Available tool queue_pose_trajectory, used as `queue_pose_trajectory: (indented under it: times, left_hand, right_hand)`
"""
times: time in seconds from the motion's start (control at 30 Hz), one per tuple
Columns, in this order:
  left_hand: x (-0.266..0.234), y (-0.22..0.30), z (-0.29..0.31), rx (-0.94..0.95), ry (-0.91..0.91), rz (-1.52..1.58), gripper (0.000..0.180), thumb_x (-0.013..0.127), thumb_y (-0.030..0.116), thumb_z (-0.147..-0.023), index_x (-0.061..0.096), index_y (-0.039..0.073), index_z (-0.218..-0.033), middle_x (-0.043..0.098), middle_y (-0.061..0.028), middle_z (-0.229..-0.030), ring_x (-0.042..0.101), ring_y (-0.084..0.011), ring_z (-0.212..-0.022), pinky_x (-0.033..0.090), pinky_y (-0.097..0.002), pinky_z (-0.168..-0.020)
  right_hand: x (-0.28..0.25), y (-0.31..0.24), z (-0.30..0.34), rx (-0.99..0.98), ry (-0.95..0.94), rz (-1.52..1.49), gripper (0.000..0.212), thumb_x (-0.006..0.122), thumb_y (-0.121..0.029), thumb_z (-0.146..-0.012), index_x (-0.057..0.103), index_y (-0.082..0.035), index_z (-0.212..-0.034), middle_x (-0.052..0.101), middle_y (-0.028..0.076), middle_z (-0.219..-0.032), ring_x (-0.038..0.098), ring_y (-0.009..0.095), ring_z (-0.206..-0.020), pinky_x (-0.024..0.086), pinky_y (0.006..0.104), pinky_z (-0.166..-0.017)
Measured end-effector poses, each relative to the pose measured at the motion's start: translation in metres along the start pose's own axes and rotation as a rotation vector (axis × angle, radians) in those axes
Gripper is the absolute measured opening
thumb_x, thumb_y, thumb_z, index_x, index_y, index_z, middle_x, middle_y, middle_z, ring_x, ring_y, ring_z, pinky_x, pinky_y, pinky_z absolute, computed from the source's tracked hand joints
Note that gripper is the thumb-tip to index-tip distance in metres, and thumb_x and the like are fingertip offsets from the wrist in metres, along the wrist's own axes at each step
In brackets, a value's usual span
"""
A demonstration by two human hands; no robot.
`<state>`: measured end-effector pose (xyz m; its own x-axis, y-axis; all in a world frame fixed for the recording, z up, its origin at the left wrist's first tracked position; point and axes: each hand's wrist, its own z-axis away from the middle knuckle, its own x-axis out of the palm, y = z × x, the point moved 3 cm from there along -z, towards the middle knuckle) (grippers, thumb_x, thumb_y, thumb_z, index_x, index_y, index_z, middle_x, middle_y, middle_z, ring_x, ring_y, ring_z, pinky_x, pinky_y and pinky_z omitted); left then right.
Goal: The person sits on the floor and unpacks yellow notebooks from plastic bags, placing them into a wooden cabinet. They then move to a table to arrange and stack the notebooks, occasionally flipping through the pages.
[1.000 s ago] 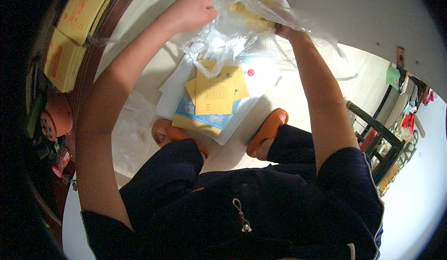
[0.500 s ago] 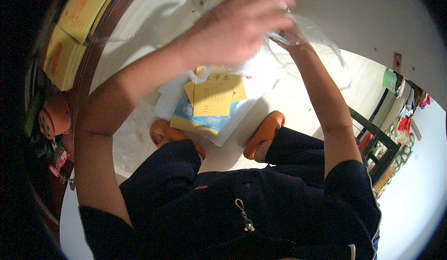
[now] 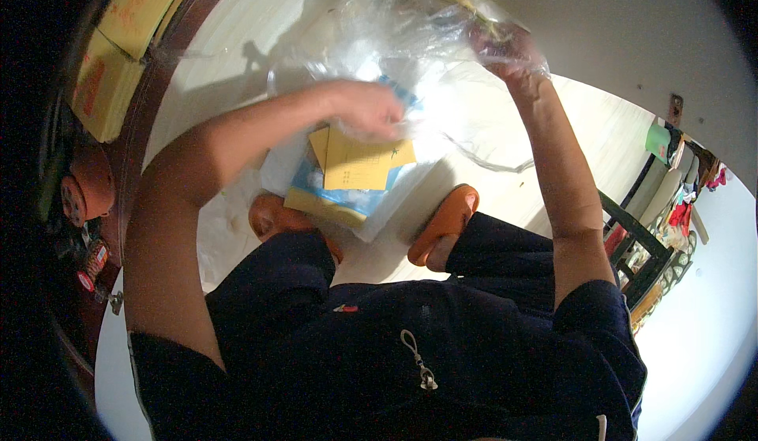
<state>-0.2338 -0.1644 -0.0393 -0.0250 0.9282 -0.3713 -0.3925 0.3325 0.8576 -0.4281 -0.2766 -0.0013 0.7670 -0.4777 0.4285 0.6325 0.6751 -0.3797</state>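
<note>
A large, crinkled clear plastic bag (image 3: 371, 26) spreads over the upper middle of the view. My right hand (image 3: 509, 50) is raised at its right end, closed on the film, with loose plastic lying over the fingers and wrist. A thin yellow-green strip (image 3: 480, 8) shows near these fingers; I cannot make out what it is. Lower down, my left hand (image 3: 367, 111) hovers over the yellow notebooks (image 3: 355, 166), its fingers curled downward and blurred. Whether it holds anything is hidden. Beneath the notebooks lies a blue-and-yellow booklet (image 3: 316, 204) on clear plastic wrapping.
My orange slippers (image 3: 446, 228) rest on the pale floor just nearer than the stack. Yellow packets (image 3: 110, 86) and an orange-brown pot (image 3: 88, 184) stand on the dark-edged furniture at left. A pale panel (image 3: 616, 22) fills the upper right, above a dark chair frame (image 3: 643, 232).
My left hand has come down from beside my right hand to above the notebooks. The bag has spread wider and more of it covers my right hand.
</note>
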Motion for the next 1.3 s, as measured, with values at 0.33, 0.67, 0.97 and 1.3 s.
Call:
queue_pose_trajectory:
  times: [0.33,0.67,0.97,1.3]
  left_hand:
    - [-0.150,-0.017,0.026,-0.036,1.040,1.145,0.057,0.038,0.054,-0.087,0.036,0.021,-0.132,0.028,-0.0069,-0.139,0.034,-0.0235,-0.121,0.029,-0.0426,-0.096]
    - [-0.086,-0.066,0.030,-0.133,0.791,1.112,0.058,0.046,0.055,-0.082,0.044,0.019,-0.128,0.033,-0.0043,-0.137,0.035,-0.0244,-0.119,0.031,-0.0450,-0.097]
    - [-0.072,-0.010,0.028,0.017,0.611,0.516,0.059,0.063,0.034,-0.077,0.043,0.012,-0.129,0.045,-0.0079,-0.130,0.043,-0.0211,-0.117,0.031,-0.0300,-0.099]
    - [-0.058,0.068,0.063,0.232,0.457,1.104,0.045,0.067,0.028,-0.077,0.056,-0.003,-0.107,0.062,-0.0131,-0.099,0.059,-0.0162,-0.090,0.046,-0.0255,-0.079]
  right_hand:
    - [-0.004,0.031,0.009,-0.100,0.225,0.592,0.024,0.046,-0.007,-0.082,0.041,0.003,-0.103,0.047,0.015,-0.091,0.051,0.022,-0.073,0.049,0.0306,-0.059]
    - [0.038,0.062,0.157,-0.040,0.279,0.444,0.029,0.045,-0.008,-0.083,0.039,0.005,-0.108,0.049,0.016,-0.098,0.055,0.020,-0.085,0.051,0.0292,-0.068]
    - [0.048,0.013,0.219,-0.595,-0.107,1.878,0.048,0.049,0.008,-0.073,0.040,0.001,-0.120,0.057,0.018,-0.103,0.058,0.022,-0.091,0.050,0.0341,-0.077]
    - [0.089,-0.018,0.183,-0.457,-0.261,1.525,0.037,0.052,-0.009,-0.083,0.048,0.002,-0.118,0.057,0.010,-0.107,0.054,0.016,-0.097,0.044,0.0274,-0.084]
